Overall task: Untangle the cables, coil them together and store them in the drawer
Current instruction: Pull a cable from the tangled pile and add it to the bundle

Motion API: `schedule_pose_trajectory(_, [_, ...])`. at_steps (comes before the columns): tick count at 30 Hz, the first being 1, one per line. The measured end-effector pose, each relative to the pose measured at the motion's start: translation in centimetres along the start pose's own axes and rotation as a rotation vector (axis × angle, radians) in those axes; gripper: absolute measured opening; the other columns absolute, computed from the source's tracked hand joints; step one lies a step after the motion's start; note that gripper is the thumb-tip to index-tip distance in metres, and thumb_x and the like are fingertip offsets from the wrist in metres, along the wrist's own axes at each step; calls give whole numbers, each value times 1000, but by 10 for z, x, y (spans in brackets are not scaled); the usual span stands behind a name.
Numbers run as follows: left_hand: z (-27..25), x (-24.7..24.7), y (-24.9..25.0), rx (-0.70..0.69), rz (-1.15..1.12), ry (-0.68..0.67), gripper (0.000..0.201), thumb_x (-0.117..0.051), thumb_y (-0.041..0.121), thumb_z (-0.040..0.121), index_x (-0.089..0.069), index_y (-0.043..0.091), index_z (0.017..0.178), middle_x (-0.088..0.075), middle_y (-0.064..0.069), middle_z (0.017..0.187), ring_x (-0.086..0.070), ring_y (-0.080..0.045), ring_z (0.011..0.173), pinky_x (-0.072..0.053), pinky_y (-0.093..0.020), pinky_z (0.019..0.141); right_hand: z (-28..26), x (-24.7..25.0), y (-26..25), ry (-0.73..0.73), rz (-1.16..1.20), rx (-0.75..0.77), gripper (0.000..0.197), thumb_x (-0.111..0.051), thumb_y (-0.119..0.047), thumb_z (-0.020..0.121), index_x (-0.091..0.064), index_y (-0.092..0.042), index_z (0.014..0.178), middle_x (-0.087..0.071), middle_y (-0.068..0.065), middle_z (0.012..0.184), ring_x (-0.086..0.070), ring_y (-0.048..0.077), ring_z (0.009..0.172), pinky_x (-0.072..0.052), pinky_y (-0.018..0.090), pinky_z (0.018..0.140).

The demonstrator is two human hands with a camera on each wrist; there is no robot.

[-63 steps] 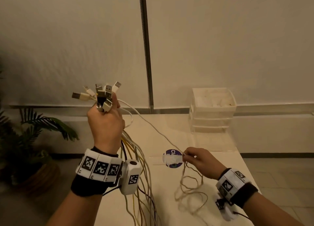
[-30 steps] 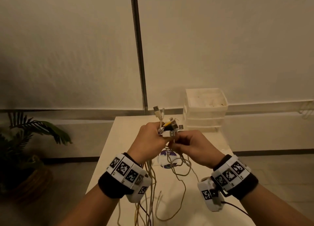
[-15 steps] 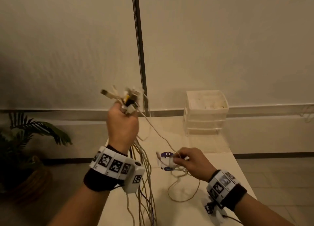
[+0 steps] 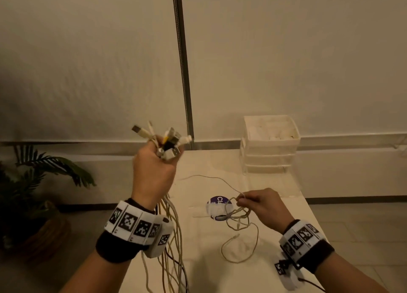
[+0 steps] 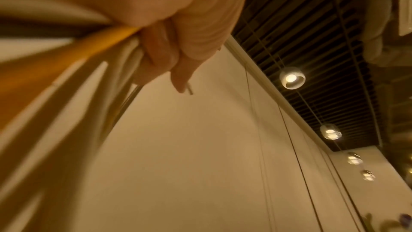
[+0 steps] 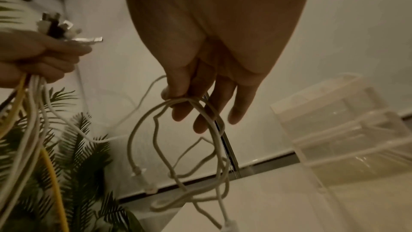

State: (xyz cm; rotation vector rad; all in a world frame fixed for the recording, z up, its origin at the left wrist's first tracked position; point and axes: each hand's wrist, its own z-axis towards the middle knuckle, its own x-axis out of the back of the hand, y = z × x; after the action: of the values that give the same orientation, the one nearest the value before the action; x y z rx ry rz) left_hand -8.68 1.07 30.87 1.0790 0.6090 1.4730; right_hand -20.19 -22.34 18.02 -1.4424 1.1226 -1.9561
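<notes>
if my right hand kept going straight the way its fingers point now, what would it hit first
Probably nothing on the table. The right hand, pinching a thin cable, points its fingers toward the back wall, left of the drawer unit. The path looks free up to the wall, though depth is unclear.

White and yellow cables (image 4: 174,237) hang bunched, plugs (image 4: 164,138) fanned upward; one thin cable (image 4: 239,218) droops looped; stacked drawer (image 4: 269,144) shut.

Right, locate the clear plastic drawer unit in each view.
Head: clear plastic drawer unit stands at the table's far right, against the wall.
Left wrist: not in it.
Right wrist: lower right.
Shared landmark: left hand gripping the cable plugs.
</notes>
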Motion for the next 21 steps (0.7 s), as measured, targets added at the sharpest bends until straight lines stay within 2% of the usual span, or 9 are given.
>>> schedule_pose_trajectory(2, [-11, -10, 2, -3, -103, -235, 22, -75, 15, 81, -69, 26, 99, -68, 22, 99, -63, 12, 93, -47, -6, 74, 2, 2, -8, -3, -4, 11, 9, -71, -15, 84, -78, -19, 79, -76, -4, 75, -71, 10, 76, -55, 34, 79])
schedule_pose_trajectory(4, [-20, -24, 4, -18, -124, -473, 21, -77, 9, 79, -70, 24, 92, -71, 17, 99, -66, 7, 95, -47, -6, 76, 3, 2, -19, -31, 12, 53, 9, -71, -14, 84, -79, -18, 84, -77, -6, 78, -70, 5, 77, -55, 30, 78])
schedule_pose_trajectory(5, [-24, -31, 3, -38, -86, -534, 19, -78, 10, 78, -69, 25, 86, -72, 16, 94, -66, 7, 92, -46, -6, 75, 3, 2, -26, -61, 32, 76, 10, -71, -13, 84, -80, -18, 87, -77, -6, 80, -70, 4, 78, -55, 27, 77])
schedule_pose_trajectory(8, [-28, -51, -6, -73, 97, -538, 19, -78, 19, 80, -67, 34, 79, -70, 18, 79, -64, 8, 79, -43, -6, 67, 5, 5, -48, -138, 123, 110, 13, -69, -9, 85, -79, -14, 92, -77, 0, 80, -71, 13, 74, -55, 23, 71])
schedule_pose_trajectory(11, [-27, -59, -11, -46, 241, -620, 7, -68, 15, 85, -73, 19, 82, -69, 7, 72, -60, -6, 64, -45, -17, 58, 5, 10, -61, -128, 230, 120, 13, -68, -6, 86, -78, -9, 93, -77, 6, 81, -72, 13, 75, -54, 21, 69])
schedule_pose_trajectory(13, [-26, -59, -13, -44, 319, -612, 14, -61, 9, 86, -70, 13, 76, -63, 4, 63, -54, -10, 56, -38, -13, 48, 4, 9, -61, -108, 218, 118, 14, -68, -8, 87, -78, -11, 95, -77, 3, 82, -72, 9, 77, -53, 18, 71])
schedule_pose_trajectory(17, [-25, -56, -12, -89, 354, -429, 16, -56, 2, 81, -69, 10, 75, -67, -1, 66, -57, -19, 62, -41, -20, 51, 7, -2, -47, -75, -25, 106, 12, -67, -15, 87, -79, -18, 90, -77, -8, 80, -69, -2, 78, -52, 18, 76])
schedule_pose_trajectory(20, [-24, -51, -10, -36, 282, -286, 21, -57, 1, 84, -70, 12, 73, -67, 2, 66, -57, -16, 62, -39, -17, 50, 4, -9, -30, -9, -87, 81, 14, -67, -16, 87, -79, -22, 91, -71, -18, 80, -62, -14, 77, -44, 5, 73])
schedule_pose_trajectory(21, [-21, -47, -10, -8, 266, -226, 23, -56, 1, 86, -70, 14, 73, -67, 1, 67, -58, -16, 63, -40, -21, 52, 2, -10, -23, 15, -87, 71, 14, -68, -16, 87, -78, -22, 94, -71, -19, 83, -61, -17, 78, -42, 2, 75])
